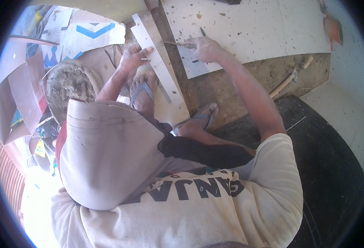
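A long white tile strip (159,56) slants between my feet, marked with dark specks and a grey band near its lower end. Its left edge is gripped in my left hand (133,58), the thumb resting on top. Just across the strip, my right hand (206,49) is closed around a thin, slender tool (174,43). The tool's tip points left and reaches close to the strip's right edge. Whether it touches the strip I cannot tell. A small dark pointed piece (202,32) shows beside the right knuckles; whether it belongs to the tool is unclear.
A bucket (97,78) of grey mortar stands left of my left arm. Cardboard sheets (101,35) with blue marks lie behind it. Speckled white flooring (248,29) spreads at the far right, and a wooden-handled tool (287,82) rests near its edge. My sandaled feet (206,113) flank the strip.
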The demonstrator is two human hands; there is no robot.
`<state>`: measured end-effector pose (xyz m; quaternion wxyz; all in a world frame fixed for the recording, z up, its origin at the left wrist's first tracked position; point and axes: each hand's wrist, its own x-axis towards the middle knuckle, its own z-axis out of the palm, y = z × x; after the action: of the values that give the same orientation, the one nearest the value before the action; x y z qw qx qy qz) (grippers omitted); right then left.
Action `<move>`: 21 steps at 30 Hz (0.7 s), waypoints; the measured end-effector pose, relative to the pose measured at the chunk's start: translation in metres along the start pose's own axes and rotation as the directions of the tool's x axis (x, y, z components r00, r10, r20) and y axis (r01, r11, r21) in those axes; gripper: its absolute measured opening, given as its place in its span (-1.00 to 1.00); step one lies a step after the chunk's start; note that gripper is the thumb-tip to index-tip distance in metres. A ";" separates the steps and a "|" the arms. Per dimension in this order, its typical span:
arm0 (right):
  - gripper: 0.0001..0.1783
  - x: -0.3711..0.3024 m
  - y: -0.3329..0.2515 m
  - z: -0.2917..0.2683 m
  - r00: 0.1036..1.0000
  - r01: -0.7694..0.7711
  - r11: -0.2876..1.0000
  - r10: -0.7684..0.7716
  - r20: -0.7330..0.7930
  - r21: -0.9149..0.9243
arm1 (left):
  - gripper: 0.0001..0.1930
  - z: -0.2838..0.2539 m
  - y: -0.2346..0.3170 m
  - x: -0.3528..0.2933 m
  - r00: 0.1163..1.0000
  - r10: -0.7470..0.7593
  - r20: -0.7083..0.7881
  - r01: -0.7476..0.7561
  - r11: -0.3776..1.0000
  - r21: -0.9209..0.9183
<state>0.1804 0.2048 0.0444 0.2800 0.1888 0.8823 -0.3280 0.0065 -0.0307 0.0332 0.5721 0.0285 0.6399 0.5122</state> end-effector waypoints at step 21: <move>-0.70 0.022 0.011 0.015 0.921 0.047 0.994 -0.082 -0.382 -0.099 | -0.67 0.004 0.002 0.000 1.000 0.018 0.024 -0.018 1.000 0.019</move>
<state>0.1751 0.2057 0.0156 0.0982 0.2080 0.9393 -0.2544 0.0081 -0.0275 0.0358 0.5749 0.0458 0.6377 0.5107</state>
